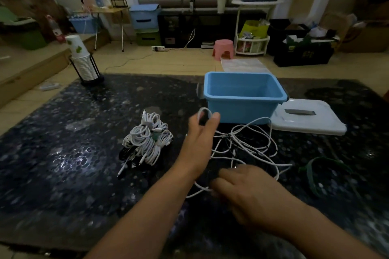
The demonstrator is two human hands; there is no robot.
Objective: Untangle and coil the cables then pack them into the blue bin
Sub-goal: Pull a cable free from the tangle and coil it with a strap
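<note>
A person's two hands work a loose white cable [248, 143] on a dark speckled surface [63, 153], just in front of an open blue bin [242, 94]. The left hand [200, 134] is raised before the bin's near wall, thumb and fingers pinching a small loop of the cable. The right hand [248, 191], blurred, lies low and nearer the camera than the bin, its fingers curled about a lower stretch of the same cable, though the blur leaves the grip uncertain. Between the hands the cable sprawls in open tangled loops, with a darker cable seemingly mixed in. Left of the bin lies a heap of coiled white cables [147, 141]. The bin's white lid [305, 120] rests flat just right of it. A green strap [313, 172] lies nearer the camera, right of the tangle. A rack of paper cups [84, 61] stands well left of the bin.
</note>
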